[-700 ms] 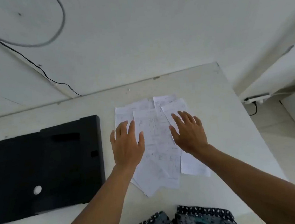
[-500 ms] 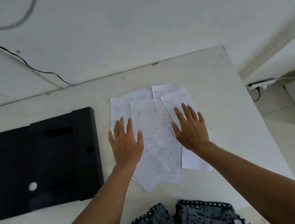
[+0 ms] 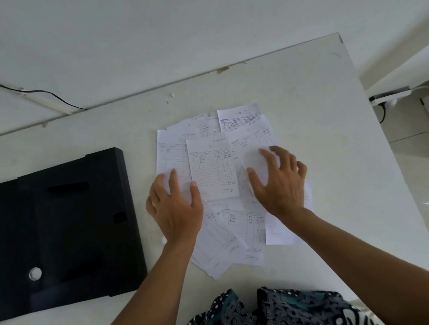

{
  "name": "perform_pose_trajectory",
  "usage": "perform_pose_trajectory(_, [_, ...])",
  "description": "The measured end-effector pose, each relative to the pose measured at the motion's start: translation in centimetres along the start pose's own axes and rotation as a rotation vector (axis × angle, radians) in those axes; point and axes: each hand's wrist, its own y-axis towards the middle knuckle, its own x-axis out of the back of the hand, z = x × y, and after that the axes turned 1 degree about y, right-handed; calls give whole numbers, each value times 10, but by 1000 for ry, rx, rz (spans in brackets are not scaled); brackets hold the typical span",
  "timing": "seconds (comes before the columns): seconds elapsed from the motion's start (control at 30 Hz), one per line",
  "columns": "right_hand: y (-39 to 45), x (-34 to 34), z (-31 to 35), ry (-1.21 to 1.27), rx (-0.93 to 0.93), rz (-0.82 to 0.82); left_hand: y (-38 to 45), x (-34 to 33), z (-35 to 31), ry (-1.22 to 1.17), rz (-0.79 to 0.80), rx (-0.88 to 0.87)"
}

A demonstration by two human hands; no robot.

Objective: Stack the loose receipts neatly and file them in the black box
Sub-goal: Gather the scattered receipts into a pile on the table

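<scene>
Head view is showing the receipts (image 3: 212,170) lying fanned on the white surface (image 3: 319,96), just right of the black box (image 3: 58,227). Left hand (image 3: 176,207) and right hand (image 3: 280,182) are pressing flat, grip released. Sliding sheets risks creasing or scattering them.

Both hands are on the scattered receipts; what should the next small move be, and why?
Probably sweep both hands inward to gather the sheets. The receipts lie fanned and overlapping, the left hand and right hand flank them, and the black box lies closed alongside.
</scene>
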Motion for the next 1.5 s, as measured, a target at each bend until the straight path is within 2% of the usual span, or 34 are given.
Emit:
perform_pose_trajectory(0.13, [7,2,-4,10,-231,23,9,0,5,-16,36,126])
perform_pose_trajectory(0.3, [8,-2,11,31,-151,68,6,-1,-10,-87,-17,20])
perform_pose_trajectory(0.43, [20,0,9,58,-262,39,15,2,-12,-118,-20,187])
perform_pose_trajectory(0.5, [23,0,10,54,-288,56,18,3,-12,-115,7,208])
perform_pose_trajectory(0.67, [21,-7,30,73,-155,106,14,0,-21,-88,-13,149])
perform_pose_trajectory(0.8, [33,-4,19,50,-242,71,31,5,-4,-79,-5,273])
perform_pose_trajectory(1.0, [23,-11,39,33,-111,124,25,0,-19,-108,27,172])
perform_pose_trajectory(1.17, [29,-6,32,63,-173,26,30,7,0,-137,8,255])
perform_pose_trajectory(1.33, [23,-8,39,-48,-105,185,33,9,-7,-198,54,261])
perform_pose_trajectory(1.43, [23,-13,43,61,-139,118,33,7,-14,-280,63,259])
perform_pose_trajectory(1.5, [29,-10,38,111,-156,31,34,7,-7,-244,35,235])
